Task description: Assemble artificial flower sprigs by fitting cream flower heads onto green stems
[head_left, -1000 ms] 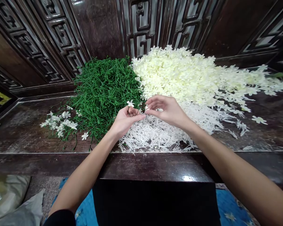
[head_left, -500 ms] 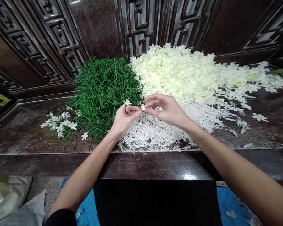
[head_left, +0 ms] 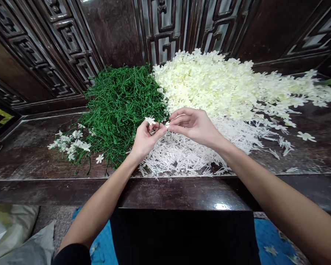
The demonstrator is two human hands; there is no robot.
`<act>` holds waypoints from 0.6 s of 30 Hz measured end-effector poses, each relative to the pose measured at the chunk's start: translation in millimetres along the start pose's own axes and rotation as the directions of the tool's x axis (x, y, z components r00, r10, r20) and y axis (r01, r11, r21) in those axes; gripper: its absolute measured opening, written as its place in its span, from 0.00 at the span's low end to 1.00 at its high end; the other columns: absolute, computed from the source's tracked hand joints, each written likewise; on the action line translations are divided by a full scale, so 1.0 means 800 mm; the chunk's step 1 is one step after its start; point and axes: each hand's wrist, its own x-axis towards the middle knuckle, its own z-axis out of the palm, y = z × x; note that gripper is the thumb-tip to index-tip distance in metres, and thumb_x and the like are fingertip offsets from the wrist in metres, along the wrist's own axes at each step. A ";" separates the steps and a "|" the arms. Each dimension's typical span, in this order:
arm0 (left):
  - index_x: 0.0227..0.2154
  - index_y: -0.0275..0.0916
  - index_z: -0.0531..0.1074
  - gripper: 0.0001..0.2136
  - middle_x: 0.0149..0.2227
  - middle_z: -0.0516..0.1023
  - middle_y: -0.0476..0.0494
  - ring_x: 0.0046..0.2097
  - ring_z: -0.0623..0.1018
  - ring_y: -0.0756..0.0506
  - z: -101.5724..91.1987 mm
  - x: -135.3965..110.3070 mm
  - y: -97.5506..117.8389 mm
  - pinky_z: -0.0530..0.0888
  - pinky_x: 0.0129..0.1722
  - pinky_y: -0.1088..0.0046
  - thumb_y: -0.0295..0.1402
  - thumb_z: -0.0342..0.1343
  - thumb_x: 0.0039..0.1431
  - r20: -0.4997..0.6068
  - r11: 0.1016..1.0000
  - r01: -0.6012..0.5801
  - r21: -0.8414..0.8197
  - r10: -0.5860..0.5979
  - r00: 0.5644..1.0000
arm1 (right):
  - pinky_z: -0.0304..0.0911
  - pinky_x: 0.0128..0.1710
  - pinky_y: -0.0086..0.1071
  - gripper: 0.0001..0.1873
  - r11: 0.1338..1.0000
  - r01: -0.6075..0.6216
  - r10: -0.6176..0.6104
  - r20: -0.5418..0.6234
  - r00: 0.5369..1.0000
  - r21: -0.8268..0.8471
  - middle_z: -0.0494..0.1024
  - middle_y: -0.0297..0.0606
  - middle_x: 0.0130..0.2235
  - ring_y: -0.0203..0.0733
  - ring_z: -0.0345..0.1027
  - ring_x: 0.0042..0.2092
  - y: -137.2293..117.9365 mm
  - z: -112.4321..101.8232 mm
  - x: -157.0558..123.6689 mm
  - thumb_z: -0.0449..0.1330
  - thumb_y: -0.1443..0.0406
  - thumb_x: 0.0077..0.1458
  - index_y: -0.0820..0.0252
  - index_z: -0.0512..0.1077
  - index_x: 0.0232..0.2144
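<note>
My left hand (head_left: 148, 138) is closed on a green artificial flower stem, and a white blossom (head_left: 150, 120) on it stands above the thumb. Fingertips of my right hand (head_left: 191, 126) pinch a small white flower piece (head_left: 167, 125) where the two hands meet; its exact shape is partly hidden. Behind my left hand rises a heap of green plastic stems (head_left: 124, 103). Cream-white flower heads (head_left: 209, 84) are piled behind my right hand. Thin white stamen pieces (head_left: 182, 158) lie spread beneath both hands.
Assembled white flowers on stems (head_left: 71, 145) lie at the left, with a single flower (head_left: 99, 158) near them. Dark carved wooden panelling (head_left: 113, 33) stands behind the wooden bench (head_left: 165, 193). Pale bags (head_left: 13, 228) rest on the floor at lower left.
My right fingers have drawn closer together around the small white piece. The blossom in my left hand has tilted slightly. The piles look the same.
</note>
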 end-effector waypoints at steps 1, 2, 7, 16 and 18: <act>0.27 0.38 0.63 0.16 0.30 0.72 0.50 0.33 0.68 0.52 0.000 0.000 0.001 0.68 0.36 0.72 0.32 0.70 0.47 -0.006 1.000 0.000 -0.011 0.000 1.000 | 0.72 0.42 0.45 0.22 1.000 -0.008 0.008 0.006 1.000 0.019 0.82 0.41 0.34 0.46 0.77 0.37 0.000 -0.001 0.000 0.73 0.57 0.44 0.61 0.74 0.38; 0.26 0.39 0.63 0.17 0.29 0.71 0.50 0.32 0.68 0.52 0.001 0.000 0.001 0.68 0.36 0.72 0.32 0.70 0.47 -0.010 1.000 0.002 -0.023 -0.002 1.000 | 0.72 0.42 0.44 0.22 0.999 -0.013 0.013 0.011 1.000 0.035 0.82 0.41 0.34 0.46 0.77 0.37 0.000 -0.001 0.000 0.73 0.57 0.44 0.61 0.74 0.38; 0.26 0.38 0.63 0.18 0.29 0.71 0.51 0.32 0.69 0.52 0.002 0.000 0.002 0.68 0.37 0.73 0.31 0.71 0.44 -0.034 0.999 0.007 -0.043 -0.008 0.999 | 0.73 0.40 0.43 0.21 0.999 -0.015 0.014 0.029 0.999 0.042 0.83 0.41 0.34 0.46 0.78 0.37 0.004 -0.004 0.000 0.73 0.57 0.45 0.60 0.73 0.38; 0.26 0.39 0.63 0.17 0.28 0.73 0.51 0.33 0.73 0.52 0.001 0.001 0.002 0.70 0.37 0.73 0.27 0.69 0.45 -0.043 0.999 -0.037 -0.024 0.036 0.998 | 0.73 0.40 0.43 0.18 0.999 0.032 -0.032 0.030 0.999 -0.019 0.83 0.40 0.33 0.45 0.78 0.37 0.005 -0.003 0.000 0.72 0.57 0.47 0.60 0.73 0.37; 0.26 0.39 0.62 0.17 0.28 0.74 0.51 0.33 0.74 0.52 0.002 0.001 0.003 0.70 0.38 0.73 0.26 0.69 0.45 -0.057 0.999 -0.029 -0.018 0.028 0.998 | 0.73 0.41 0.43 0.18 0.999 0.030 -0.029 0.038 0.999 -0.018 0.83 0.40 0.33 0.46 0.78 0.37 0.004 -0.003 0.000 0.72 0.57 0.47 0.60 0.73 0.37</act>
